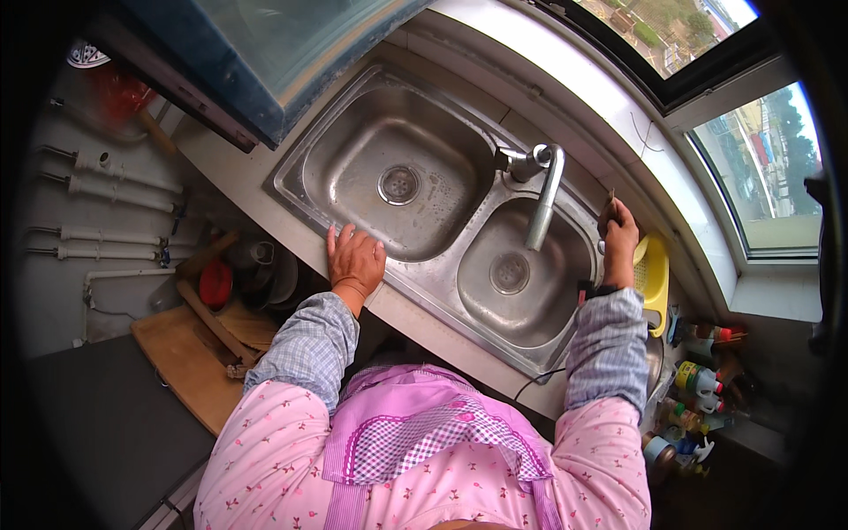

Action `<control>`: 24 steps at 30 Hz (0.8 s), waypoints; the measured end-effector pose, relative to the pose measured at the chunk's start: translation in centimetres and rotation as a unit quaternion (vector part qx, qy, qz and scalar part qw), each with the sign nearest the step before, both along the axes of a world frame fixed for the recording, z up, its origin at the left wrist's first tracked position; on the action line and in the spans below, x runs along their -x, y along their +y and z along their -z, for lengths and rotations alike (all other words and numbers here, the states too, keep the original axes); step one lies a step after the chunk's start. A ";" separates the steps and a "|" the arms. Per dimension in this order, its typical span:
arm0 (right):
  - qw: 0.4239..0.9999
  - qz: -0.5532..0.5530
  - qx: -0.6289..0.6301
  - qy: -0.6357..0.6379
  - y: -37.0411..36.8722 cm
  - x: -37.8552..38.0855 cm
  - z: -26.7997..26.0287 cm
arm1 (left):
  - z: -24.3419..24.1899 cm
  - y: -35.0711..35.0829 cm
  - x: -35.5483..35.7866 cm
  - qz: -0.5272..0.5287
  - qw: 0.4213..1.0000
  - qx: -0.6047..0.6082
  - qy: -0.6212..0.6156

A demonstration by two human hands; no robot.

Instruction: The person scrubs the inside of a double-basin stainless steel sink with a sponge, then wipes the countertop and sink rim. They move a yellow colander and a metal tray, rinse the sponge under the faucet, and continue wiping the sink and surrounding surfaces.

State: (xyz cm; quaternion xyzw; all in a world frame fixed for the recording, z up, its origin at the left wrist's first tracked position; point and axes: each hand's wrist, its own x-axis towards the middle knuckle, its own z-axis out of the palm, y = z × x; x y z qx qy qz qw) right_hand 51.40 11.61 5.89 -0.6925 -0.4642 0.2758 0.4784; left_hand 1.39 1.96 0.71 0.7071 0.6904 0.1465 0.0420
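My left hand (pixel 356 260) lies palm down on the front rim of a stainless steel double-bowl sink (pixel 424 281), fingers slightly spread and holding nothing. Beyond the sink's right end, my right hand (pixel 621 224) grips a small dark brown object (pixel 611 196), mostly hidden by the fingers; I cannot tell its kind. The large bowl (pixel 344 165) has wet spots around its drain strainer (pixel 399 185). Over the smaller bowl (pixel 483 305), the chrome faucet (pixel 548 199) points its spout down, and no running water shows.
A yellow plastic basket (pixel 656 278) stands just right of my right wrist. Several bottles (pixel 692 379) crowd the right side. An open blue-framed panel (pixel 265 99) overhangs the back left. A wooden board (pixel 192 371) leans at lower left. The window sill (pixel 596 93) runs behind the sink.
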 end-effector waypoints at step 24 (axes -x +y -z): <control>0.931 0.211 -0.137 0.266 -36.4 2.6 -14.9 | -5.5 2.6 -32.3 0.325 0.854 0.281 -0.295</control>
